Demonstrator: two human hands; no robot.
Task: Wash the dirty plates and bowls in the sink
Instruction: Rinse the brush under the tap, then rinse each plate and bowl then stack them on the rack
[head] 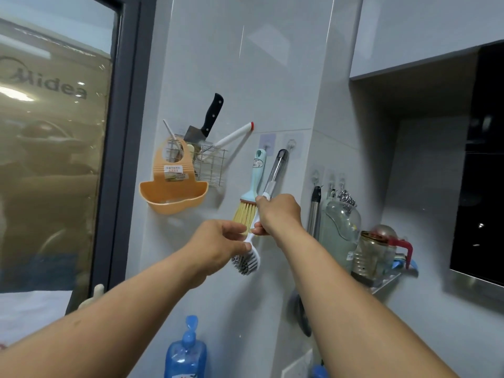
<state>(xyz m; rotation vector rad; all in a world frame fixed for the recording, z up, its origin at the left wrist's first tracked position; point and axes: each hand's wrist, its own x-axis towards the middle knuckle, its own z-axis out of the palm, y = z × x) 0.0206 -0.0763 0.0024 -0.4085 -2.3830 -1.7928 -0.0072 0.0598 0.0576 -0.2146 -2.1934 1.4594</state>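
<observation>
Against grey wall tiles (245, 77), the right hand (278, 214) gripped the seemingly light, stiff dish brush (273, 174) at its white neck; the left hand (218, 241) pinched it above the bristles.

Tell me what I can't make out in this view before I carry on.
Head view only.
Not in frame: sink, plates, bowls; the camera faces the wall.
Neck of the dish brush: covered by the left hand and right hand.
Cut off by the bottom edge: blue bottle.
Too small to read: label on the teal brush.
</observation>
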